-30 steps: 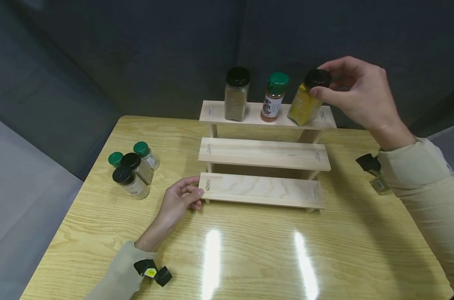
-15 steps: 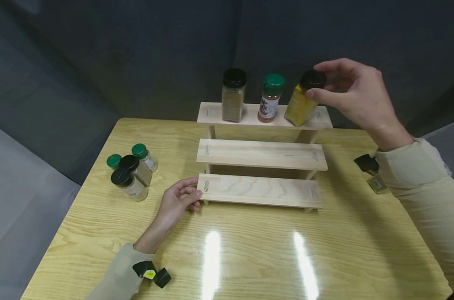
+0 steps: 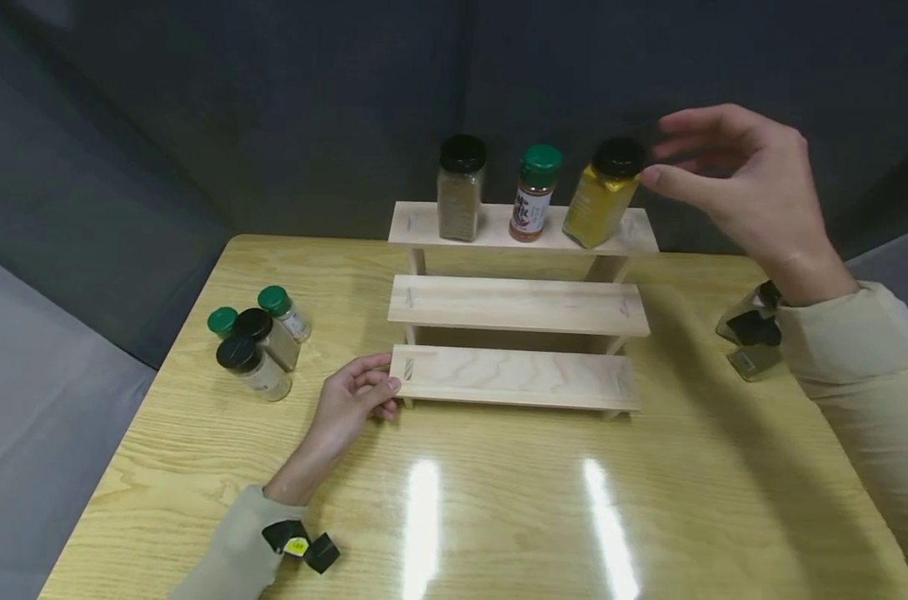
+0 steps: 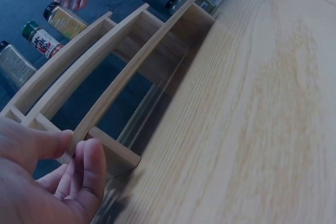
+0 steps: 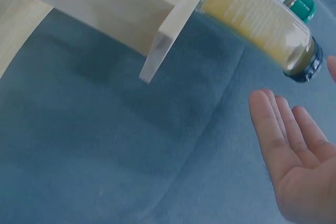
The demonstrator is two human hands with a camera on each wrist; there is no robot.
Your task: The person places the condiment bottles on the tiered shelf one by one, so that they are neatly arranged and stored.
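Note:
A three-tier wooden rack (image 3: 517,304) stands on the table. My left hand (image 3: 352,396) pinches the left end of its lowest shelf between thumb and fingers, as the left wrist view (image 4: 58,174) also shows. On the top shelf a yellow spice jar (image 3: 600,200) with a black lid stands at the right. My right hand (image 3: 754,183) is just right of that lid, fingers extended and holding nothing; the right wrist view shows a gap between the fingers (image 5: 283,129) and the jar. Left of it stand a green-lidded spice jar (image 3: 533,196) and a black-lidded jar of brownish powder (image 3: 460,192).
At the table's left, several spice jars (image 3: 266,333) with green or black lids stand in a cluster. Beyond the right forearm, more jars (image 3: 754,358) are partly hidden by the sleeve and wrist camera. Dark cloth (image 3: 334,108) hangs behind the table.
My right hand has let go of the yellow spice jar's lid and moved off to the right. The jar stays on the top shelf. My left hand keeps its hold on the lowest shelf.

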